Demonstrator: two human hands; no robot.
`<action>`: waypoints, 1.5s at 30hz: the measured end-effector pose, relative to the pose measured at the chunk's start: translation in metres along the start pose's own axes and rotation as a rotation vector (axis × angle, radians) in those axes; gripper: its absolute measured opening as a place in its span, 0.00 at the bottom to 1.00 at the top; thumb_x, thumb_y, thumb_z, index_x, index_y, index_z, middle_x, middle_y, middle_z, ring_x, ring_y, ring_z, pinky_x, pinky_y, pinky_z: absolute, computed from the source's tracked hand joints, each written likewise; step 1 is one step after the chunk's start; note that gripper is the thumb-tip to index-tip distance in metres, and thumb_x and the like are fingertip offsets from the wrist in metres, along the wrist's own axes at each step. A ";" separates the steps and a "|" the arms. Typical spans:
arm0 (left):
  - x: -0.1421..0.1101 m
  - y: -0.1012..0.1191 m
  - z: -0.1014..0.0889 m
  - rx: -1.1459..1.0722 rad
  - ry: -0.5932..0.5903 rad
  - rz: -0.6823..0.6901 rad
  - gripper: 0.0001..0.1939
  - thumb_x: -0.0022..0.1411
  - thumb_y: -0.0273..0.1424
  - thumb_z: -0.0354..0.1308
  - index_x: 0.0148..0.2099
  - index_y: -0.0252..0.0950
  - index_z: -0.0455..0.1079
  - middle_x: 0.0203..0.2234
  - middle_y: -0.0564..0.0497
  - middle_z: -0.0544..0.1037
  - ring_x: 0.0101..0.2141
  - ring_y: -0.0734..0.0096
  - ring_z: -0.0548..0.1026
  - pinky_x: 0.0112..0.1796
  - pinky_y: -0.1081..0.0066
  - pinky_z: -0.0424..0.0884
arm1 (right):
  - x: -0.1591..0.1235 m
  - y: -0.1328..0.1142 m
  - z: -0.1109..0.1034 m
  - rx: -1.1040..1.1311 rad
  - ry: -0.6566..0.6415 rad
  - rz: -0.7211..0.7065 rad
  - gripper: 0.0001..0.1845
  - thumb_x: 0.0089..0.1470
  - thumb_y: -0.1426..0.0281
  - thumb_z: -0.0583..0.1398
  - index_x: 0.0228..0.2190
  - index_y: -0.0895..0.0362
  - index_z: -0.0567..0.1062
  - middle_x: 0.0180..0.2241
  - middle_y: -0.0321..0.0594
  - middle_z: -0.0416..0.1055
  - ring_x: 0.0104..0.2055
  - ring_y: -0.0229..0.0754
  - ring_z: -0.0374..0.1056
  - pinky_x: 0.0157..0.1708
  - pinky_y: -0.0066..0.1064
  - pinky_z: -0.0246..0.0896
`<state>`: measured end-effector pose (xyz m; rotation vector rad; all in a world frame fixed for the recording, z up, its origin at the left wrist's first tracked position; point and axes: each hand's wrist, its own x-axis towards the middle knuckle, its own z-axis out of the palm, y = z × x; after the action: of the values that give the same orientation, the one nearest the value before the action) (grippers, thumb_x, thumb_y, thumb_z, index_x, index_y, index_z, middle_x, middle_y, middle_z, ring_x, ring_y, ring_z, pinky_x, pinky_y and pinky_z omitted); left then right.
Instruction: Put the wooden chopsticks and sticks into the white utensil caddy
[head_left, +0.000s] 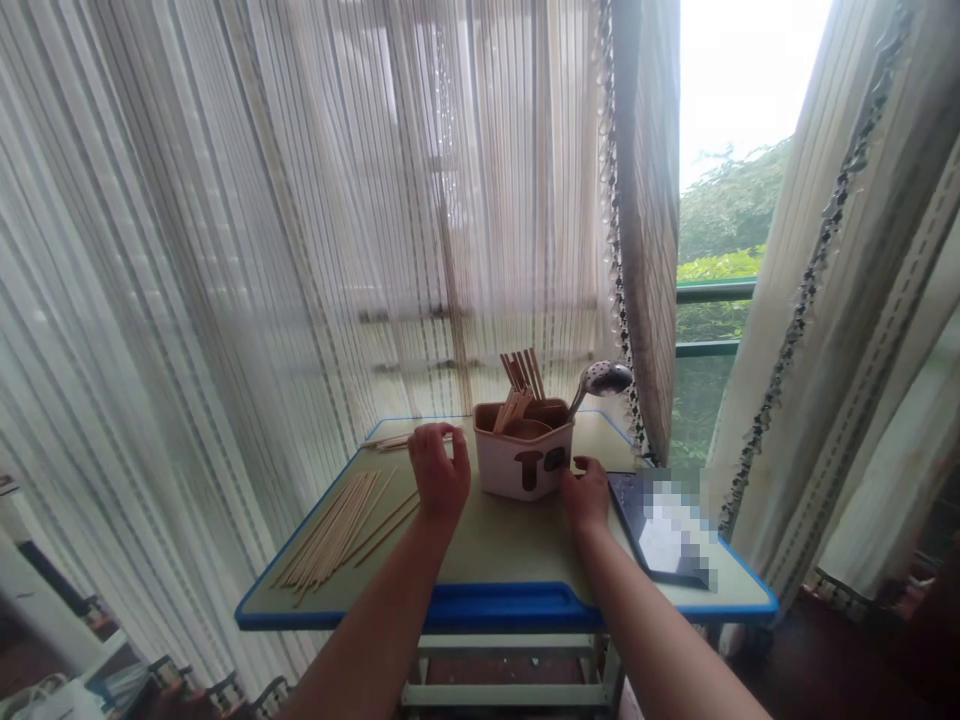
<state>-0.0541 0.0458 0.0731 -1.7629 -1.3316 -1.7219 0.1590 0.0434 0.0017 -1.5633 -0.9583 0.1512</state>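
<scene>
A white utensil holder (pixel 517 468) with a brown rim stands near the back of the small table. Several chopsticks (pixel 533 375), paler wooden pieces and a slotted metal spoon (pixel 604 378) stick up from it. My right hand (pixel 586 495) rests against the holder's right side, fingers bent at its corner. To the holder's left, my left hand (pixel 441 472) is raised with its fingers curled towards the thumb; whatever it may hold is hidden. Left of that hand, many loose chopsticks (pixel 334 530) lie fanned on the table, with a few more (pixel 391 442) behind.
A dark tablet-like device (pixel 637 530), partly blurred out, lies at the table's right. The tabletop (pixel 517 545) has a blue edge (pixel 517 603). Sheer curtains (pixel 300 250) hang close behind and beside the table, and a window opening shows greenery at right.
</scene>
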 end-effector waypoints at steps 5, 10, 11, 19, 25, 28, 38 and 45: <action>-0.021 -0.033 -0.007 0.588 -0.474 -0.213 0.12 0.57 0.27 0.48 0.41 0.30 0.69 0.39 0.36 0.70 0.45 0.52 0.66 0.41 0.57 0.64 | 0.001 0.005 0.001 -0.008 0.008 -0.014 0.16 0.40 0.66 0.55 0.34 0.59 0.68 0.36 0.48 0.67 0.33 0.46 0.63 0.41 0.38 0.57; -0.025 -0.050 0.000 0.771 -0.834 -0.417 0.16 0.58 0.22 0.43 0.40 0.31 0.73 0.42 0.33 0.71 0.44 0.53 0.69 0.38 0.61 0.66 | 0.000 0.004 0.001 -0.020 -0.014 0.002 0.17 0.40 0.66 0.54 0.35 0.59 0.68 0.36 0.46 0.67 0.34 0.45 0.63 0.40 0.36 0.57; -0.025 -0.051 0.001 0.771 -0.838 -0.404 0.17 0.58 0.22 0.42 0.40 0.31 0.73 0.42 0.33 0.72 0.44 0.54 0.70 0.37 0.62 0.66 | 0.000 0.003 0.001 -0.024 -0.018 -0.001 0.17 0.40 0.66 0.54 0.35 0.59 0.68 0.36 0.46 0.67 0.35 0.45 0.63 0.40 0.36 0.57; -0.026 -0.051 0.004 0.700 -0.872 -0.386 0.18 0.59 0.21 0.40 0.45 0.29 0.69 0.41 0.33 0.73 0.43 0.55 0.72 0.38 0.60 0.68 | 0.000 0.001 0.000 -0.019 -0.019 0.013 0.17 0.40 0.67 0.54 0.35 0.59 0.68 0.36 0.45 0.67 0.34 0.45 0.63 0.41 0.37 0.57; -0.027 -0.046 0.004 0.673 -0.844 -0.358 0.18 0.60 0.21 0.39 0.45 0.29 0.68 0.41 0.34 0.72 0.43 0.57 0.71 0.39 0.60 0.67 | -0.001 -0.001 0.000 -0.019 -0.019 0.007 0.15 0.40 0.66 0.54 0.33 0.57 0.67 0.35 0.45 0.66 0.34 0.45 0.62 0.41 0.38 0.57; -0.025 -0.036 0.002 0.624 -0.680 -0.301 0.16 0.61 0.22 0.40 0.44 0.30 0.67 0.39 0.37 0.72 0.41 0.58 0.71 0.38 0.61 0.66 | 0.000 0.000 0.001 -0.016 -0.010 0.002 0.14 0.39 0.67 0.55 0.32 0.57 0.67 0.34 0.44 0.66 0.37 0.46 0.62 0.41 0.38 0.56; 0.041 0.016 -0.002 -0.251 0.250 0.109 0.09 0.64 0.30 0.45 0.43 0.34 0.64 0.36 0.45 0.70 0.38 0.70 0.69 0.38 0.68 0.66 | 0.001 0.003 0.006 0.008 0.025 -0.005 0.16 0.40 0.68 0.54 0.34 0.59 0.66 0.35 0.47 0.67 0.33 0.46 0.63 0.39 0.38 0.58; 0.076 0.033 0.003 -0.514 0.534 -0.133 0.08 0.65 0.32 0.44 0.43 0.35 0.58 0.30 0.53 0.67 0.25 0.80 0.68 0.33 0.73 0.68 | 0.001 0.003 0.010 0.082 0.073 0.055 0.19 0.37 0.69 0.55 0.37 0.57 0.64 0.35 0.45 0.66 0.30 0.43 0.63 0.35 0.35 0.60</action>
<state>-0.0395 0.0600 0.1533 -1.2855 -0.8336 -2.5466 0.1554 0.0517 -0.0029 -1.5103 -0.8420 0.1689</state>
